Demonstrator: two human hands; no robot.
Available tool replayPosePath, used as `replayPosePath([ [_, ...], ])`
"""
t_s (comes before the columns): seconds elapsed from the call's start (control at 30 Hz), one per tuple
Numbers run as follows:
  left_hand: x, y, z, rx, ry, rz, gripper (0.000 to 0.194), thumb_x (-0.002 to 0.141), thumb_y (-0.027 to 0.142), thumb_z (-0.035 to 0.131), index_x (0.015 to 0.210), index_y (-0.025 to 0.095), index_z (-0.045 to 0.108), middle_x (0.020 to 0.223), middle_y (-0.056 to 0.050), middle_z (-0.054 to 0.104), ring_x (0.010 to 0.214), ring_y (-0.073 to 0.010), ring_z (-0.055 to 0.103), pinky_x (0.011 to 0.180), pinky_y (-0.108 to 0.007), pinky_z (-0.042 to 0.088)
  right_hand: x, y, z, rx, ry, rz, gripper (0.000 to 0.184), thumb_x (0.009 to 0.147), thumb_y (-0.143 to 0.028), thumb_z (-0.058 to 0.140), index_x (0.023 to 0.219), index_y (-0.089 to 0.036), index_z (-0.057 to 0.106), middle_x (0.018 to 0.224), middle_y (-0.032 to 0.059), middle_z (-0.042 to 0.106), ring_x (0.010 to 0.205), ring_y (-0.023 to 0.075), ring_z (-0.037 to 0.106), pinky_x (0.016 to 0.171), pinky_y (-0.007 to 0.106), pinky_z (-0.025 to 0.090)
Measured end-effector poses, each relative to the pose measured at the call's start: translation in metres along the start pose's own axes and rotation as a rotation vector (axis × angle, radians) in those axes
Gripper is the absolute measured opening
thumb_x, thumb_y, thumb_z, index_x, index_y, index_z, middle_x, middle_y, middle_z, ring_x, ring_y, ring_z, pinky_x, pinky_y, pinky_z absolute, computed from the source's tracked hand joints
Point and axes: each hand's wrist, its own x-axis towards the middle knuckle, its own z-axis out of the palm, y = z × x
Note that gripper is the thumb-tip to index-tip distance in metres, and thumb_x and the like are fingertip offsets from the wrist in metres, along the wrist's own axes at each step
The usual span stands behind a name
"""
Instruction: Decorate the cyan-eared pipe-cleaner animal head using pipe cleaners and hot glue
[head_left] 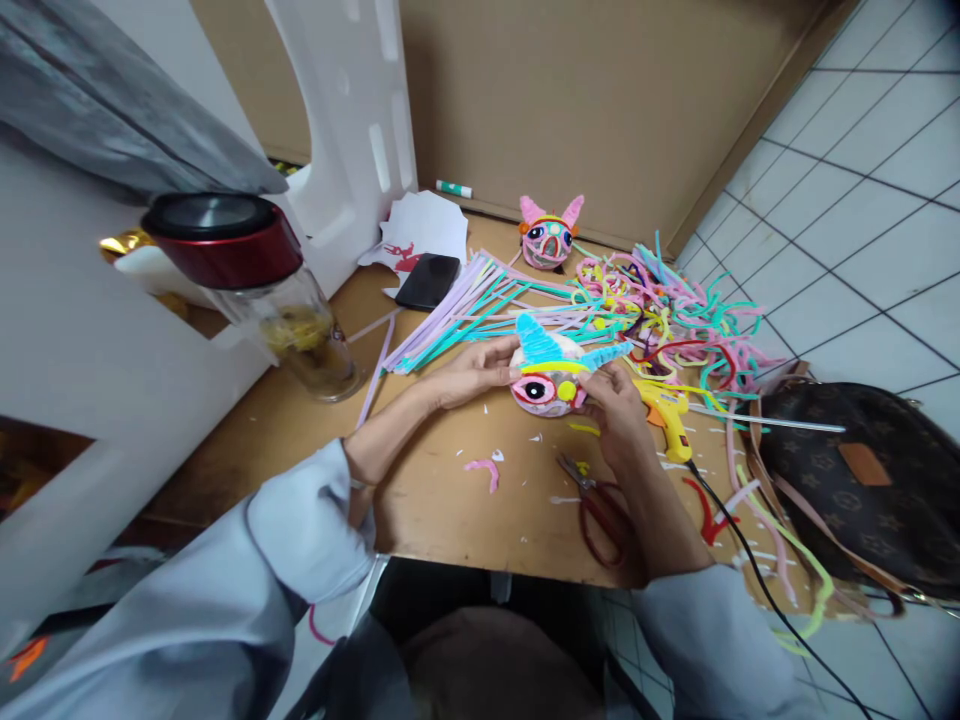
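Between my two hands is a small round animal-head craft [549,385] with blue fuzzy ears, a yellow band and a pink-rimmed eye. My left hand [484,372] grips its left side, thumb near the band. On the other side my right hand [613,400] holds it, fingers partly hidden behind it. Scissors with red handles [600,515] lie beside my right forearm. A pink pipe cleaner scrap [486,470] rests on the table below the craft. Just right of my right hand lies a yellow hot glue gun [670,420].
Purple and teal pipe cleaners [465,315] lie behind my hands, with a tangled heap [667,310] at right. A pink-eared animal head [550,235] stands at the back. A glass bottle [300,330], phone [427,281], marker [454,188] and brown handbag [862,480] surround the work area.
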Motion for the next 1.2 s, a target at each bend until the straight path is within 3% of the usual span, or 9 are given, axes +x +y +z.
replayPosePath([
  [0.43, 0.0002, -0.0004, 0.0017, 0.005, 0.047, 0.003, 0.064, 0.074, 0.038, 0.087, 0.133, 0.019, 0.068, 0.139, -0.017, 0.067, 0.141, -0.0378, 0.052, 0.120, -0.052, 0.036, 0.0021, 0.0013, 0.0001, -0.009, 0.023, -0.008, 0.054, 0.046, -0.047, 0.085, 0.086, -0.024, 0.056, 0.064, -0.0086, 0.054, 0.060, 0.0122, 0.053, 0.055, 0.025, 0.044],
  [0.93, 0.0022, -0.0026, -0.0010, -0.093, 0.020, -0.024, 0.061, 0.073, 0.029, 0.082, 0.131, 0.020, 0.070, 0.138, -0.014, 0.068, 0.141, -0.0371, 0.052, 0.119, -0.052, 0.036, -0.0003, 0.0000, -0.0001, 0.031, -0.013, 0.014, 0.055, 0.048, -0.045, 0.086, 0.088, -0.024, 0.055, 0.069, -0.0065, 0.063, 0.062, 0.0137, 0.060, 0.056, 0.026, 0.049],
  [1.2, -0.0006, -0.0002, 0.0010, -0.028, 0.027, -0.007, 0.054, 0.077, 0.035, 0.083, 0.127, 0.020, 0.072, 0.137, -0.014, 0.069, 0.140, -0.0362, 0.053, 0.118, -0.050, 0.038, 0.0016, 0.0008, -0.0016, 0.022, -0.031, 0.006, 0.054, 0.049, -0.044, 0.087, 0.084, -0.024, 0.052, 0.068, -0.0080, 0.059, 0.061, 0.0120, 0.057, 0.055, 0.024, 0.048],
])
